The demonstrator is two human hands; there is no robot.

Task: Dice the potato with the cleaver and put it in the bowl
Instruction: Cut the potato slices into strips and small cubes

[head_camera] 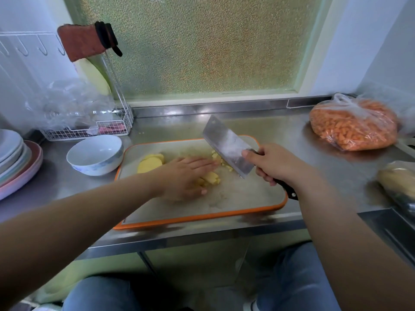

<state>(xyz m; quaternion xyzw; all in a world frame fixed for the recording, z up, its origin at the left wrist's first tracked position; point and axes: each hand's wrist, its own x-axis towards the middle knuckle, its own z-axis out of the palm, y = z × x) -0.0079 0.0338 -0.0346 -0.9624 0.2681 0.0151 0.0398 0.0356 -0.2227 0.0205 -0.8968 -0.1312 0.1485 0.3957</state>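
Steel counter [303, 142] carries an orange-rimmed cutting board [235, 198]; on it the left hand [184, 176] lies flat, fingers [202, 163] straight over cut potato [211, 178]; just beyond their tips the right hand [274, 163] grips the cleaver [226, 145]; potato slices [150, 163] and bowl [95, 154] sit further left.
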